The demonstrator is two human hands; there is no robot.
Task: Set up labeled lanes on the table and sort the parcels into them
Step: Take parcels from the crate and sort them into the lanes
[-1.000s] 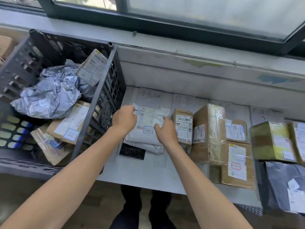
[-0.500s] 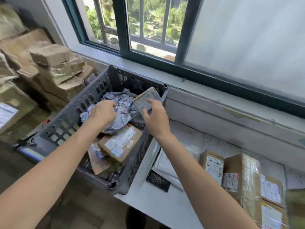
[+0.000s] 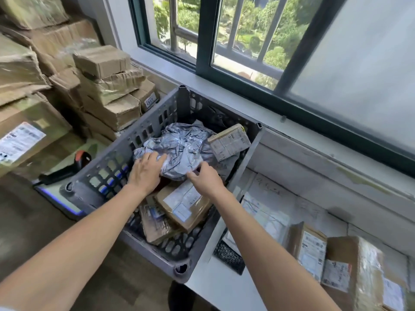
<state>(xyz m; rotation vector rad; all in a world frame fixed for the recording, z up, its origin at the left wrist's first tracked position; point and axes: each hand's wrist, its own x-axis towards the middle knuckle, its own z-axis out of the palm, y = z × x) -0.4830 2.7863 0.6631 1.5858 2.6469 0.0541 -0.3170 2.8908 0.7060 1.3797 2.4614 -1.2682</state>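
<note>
Hands reaching into a grey crate (image 3: 155, 124) of parcels below a window.
Left hand (image 3: 146, 173) lies on the left side of a crumpled silver-grey bag (image 3: 182, 147), fingers fairly straight. Right hand (image 3: 205, 179) pinches the bag's near edge between thumb and curled fingers. The bag sits on top of the pile in the crate. A small labelled box (image 3: 229, 141) leans just beside it on the right, and brown boxes (image 3: 184, 207) lie underneath. Right of the crate, the white worktop (image 3: 208, 288) carries a white mailer (image 3: 265, 214) and taped cartons (image 3: 354, 272). A scanner (image 3: 74, 164) lies left of the crate.
</note>
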